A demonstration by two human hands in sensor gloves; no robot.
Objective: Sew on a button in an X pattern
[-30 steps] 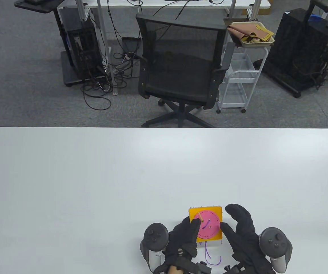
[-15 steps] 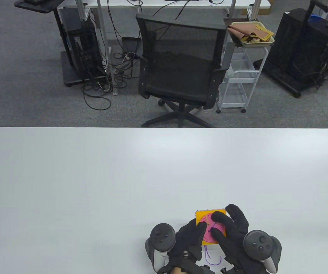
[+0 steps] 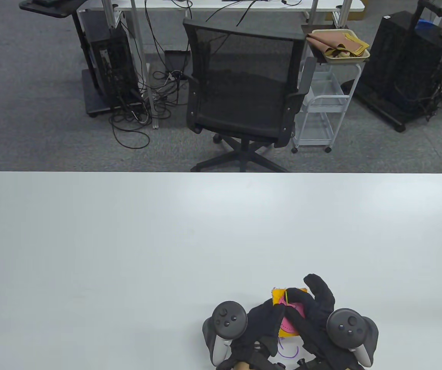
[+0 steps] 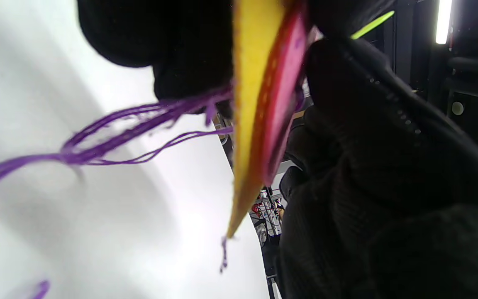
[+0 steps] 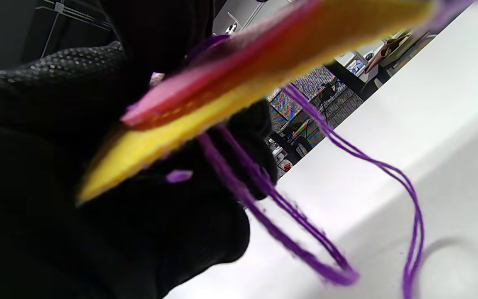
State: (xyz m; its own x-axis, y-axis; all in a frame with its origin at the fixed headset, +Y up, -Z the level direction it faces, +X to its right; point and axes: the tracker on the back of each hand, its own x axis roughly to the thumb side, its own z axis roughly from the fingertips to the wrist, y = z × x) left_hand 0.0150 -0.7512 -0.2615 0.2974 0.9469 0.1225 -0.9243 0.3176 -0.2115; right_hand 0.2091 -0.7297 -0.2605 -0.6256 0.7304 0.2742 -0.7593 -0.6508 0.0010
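Observation:
A yellow felt square (image 3: 278,295) with a pink button (image 3: 288,327) on it is held tilted just above the table near the front edge. My left hand (image 3: 271,316) grips its left edge. In the left wrist view the felt (image 4: 245,124) and the button (image 4: 282,95) show edge-on. My right hand (image 3: 298,304) lies over the button, with its fingers closed around a yellow-green needle (image 3: 286,296) that sticks up from it. The needle tip also shows in the left wrist view (image 4: 371,25). Purple thread (image 5: 305,232) hangs from the underside onto the table (image 3: 205,239).
A loop of purple thread (image 3: 290,351) lies on the table between my wrists. A black office chair (image 3: 244,88) stands beyond the table's far edge, with a white cart (image 3: 321,115) to its right.
My right hand moved left onto the button and closed at the needle. Both hands and the felt shifted slightly right, and the felt tilted up off the table.

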